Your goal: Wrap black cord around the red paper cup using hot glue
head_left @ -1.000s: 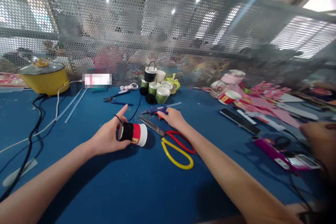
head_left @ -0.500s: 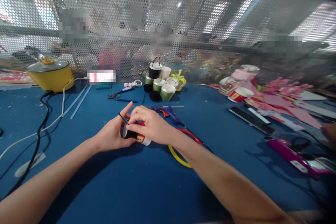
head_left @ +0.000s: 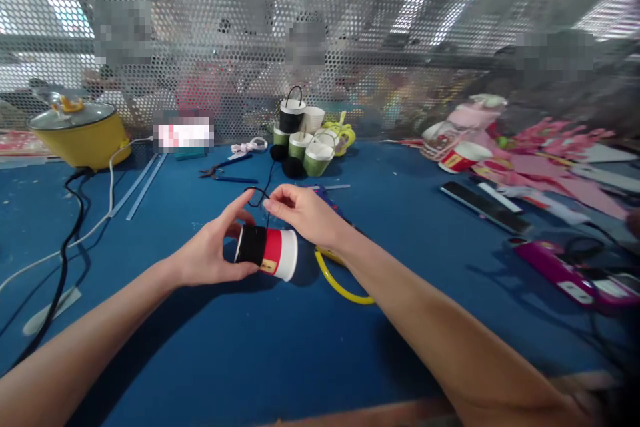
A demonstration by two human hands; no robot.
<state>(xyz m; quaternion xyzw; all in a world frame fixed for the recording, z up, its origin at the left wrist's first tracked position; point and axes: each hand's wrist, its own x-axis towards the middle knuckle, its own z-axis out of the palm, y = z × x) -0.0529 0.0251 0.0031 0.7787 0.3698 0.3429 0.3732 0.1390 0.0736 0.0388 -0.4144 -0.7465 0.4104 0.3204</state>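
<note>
My left hand (head_left: 213, 247) grips a paper cup (head_left: 281, 253) that lies on its side, its base end towards my palm. The cup is white and red, and black cord (head_left: 251, 244) is wound around its base half. From the winding a loose strand (head_left: 267, 219) rises to my right hand (head_left: 300, 210), which pinches it between thumb and fingers just above the cup. The strand loops near my left index fingertip and runs back towards black balls of yarn (head_left: 293, 167). Behind my right hand, a blue glue gun (head_left: 325, 197) is partly hidden.
Green and black wrapped cups (head_left: 319, 155) stand at the back. Pliers (head_left: 227, 170) lie left of them, and a yellow pot (head_left: 80, 137) stands far left. A phone (head_left: 483, 207), a purple power strip (head_left: 555, 270) and pink pieces (head_left: 565, 193) are on the right.
My right hand has lifted off the cup and drawn the black cord up and away, uncovering the cup's red and white side. My left hand still holds the cup. The view has shifted slightly.
</note>
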